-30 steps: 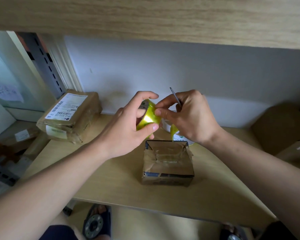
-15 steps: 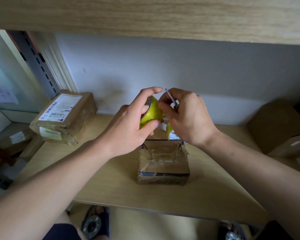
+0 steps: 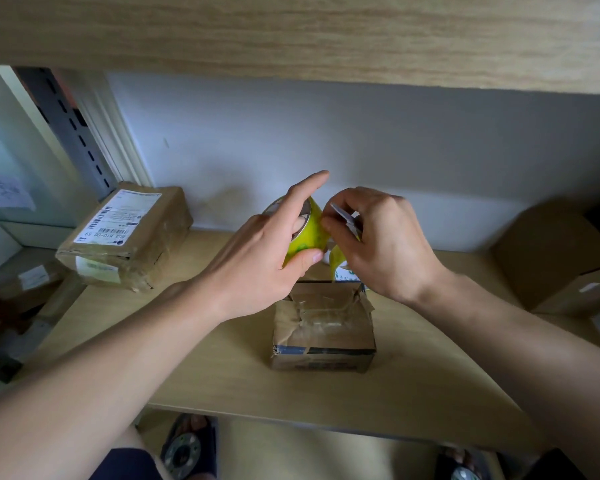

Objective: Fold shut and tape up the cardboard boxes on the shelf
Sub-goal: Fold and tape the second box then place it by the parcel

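My left hand (image 3: 257, 261) grips the yellow-green tape roll (image 3: 303, 233) above the small cardboard box (image 3: 323, 327), thumb underneath; its index finger, curled over the roll a moment ago, now points straight. My right hand (image 3: 385, 244) pinches the loosened tape end (image 3: 336, 261) (and a thin blade). The box on the shelf (image 3: 222, 375), flaps folded, awaits fresh tape.

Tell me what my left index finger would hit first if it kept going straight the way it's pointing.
Likely the pale back wall. The left hand holds the yellow tape roll, its index finger stretched up and away over the roll; nothing shows between fingertip and wall, though depth is unclear.
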Motion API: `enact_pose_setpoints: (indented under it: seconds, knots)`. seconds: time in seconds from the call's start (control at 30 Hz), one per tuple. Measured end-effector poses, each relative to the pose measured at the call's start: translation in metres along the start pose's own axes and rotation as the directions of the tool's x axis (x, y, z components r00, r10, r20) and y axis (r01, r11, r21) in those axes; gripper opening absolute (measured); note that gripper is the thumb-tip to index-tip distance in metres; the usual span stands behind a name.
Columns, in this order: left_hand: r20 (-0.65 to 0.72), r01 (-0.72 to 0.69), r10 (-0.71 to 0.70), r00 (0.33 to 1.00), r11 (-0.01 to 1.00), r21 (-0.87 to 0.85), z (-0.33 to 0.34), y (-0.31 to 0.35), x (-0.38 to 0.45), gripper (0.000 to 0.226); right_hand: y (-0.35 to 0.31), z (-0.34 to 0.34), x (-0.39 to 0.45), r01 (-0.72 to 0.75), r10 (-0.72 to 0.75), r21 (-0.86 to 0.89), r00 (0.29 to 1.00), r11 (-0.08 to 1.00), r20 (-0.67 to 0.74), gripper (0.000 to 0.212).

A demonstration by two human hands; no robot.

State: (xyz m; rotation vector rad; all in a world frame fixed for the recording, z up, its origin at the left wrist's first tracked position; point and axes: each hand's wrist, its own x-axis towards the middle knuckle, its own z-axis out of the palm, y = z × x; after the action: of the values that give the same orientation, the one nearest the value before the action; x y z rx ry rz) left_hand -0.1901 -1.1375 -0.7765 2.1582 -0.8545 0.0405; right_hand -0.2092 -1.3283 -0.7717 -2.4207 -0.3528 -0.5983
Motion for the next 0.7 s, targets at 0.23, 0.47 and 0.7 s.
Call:
enact_pose_setpoints:
  seconds: [0.23, 0.47, 0.7]
  knots:
    - [0.063, -0.099, 0.093, 0.994, 0.99, 0.1, 0.003, 0.004, 0.001, 0.087, 0.009, -0.003, -0.004, 0.039, -0.039, 0.002, 0.988, 0.999, 0.151, 0.006]
    - [0.045, -0.014, 0.015, 0.999, 1.0, -0.02, 0.008, 0.002, 0.003, 0.065, 0.013, -0.004, -0.005, 0.033, -0.037, 0.037, 0.992, 0.999, 0.118, 0.015]
    - [0.017, 0.011, -0.007, 1.0, 0.974, -0.224, 0.009, -0.001, 0.011, 0.034, 0.033, -0.016, -0.009, -0.195, 0.175, 0.172, 0.977, 0.966, 0.123, 0.015]
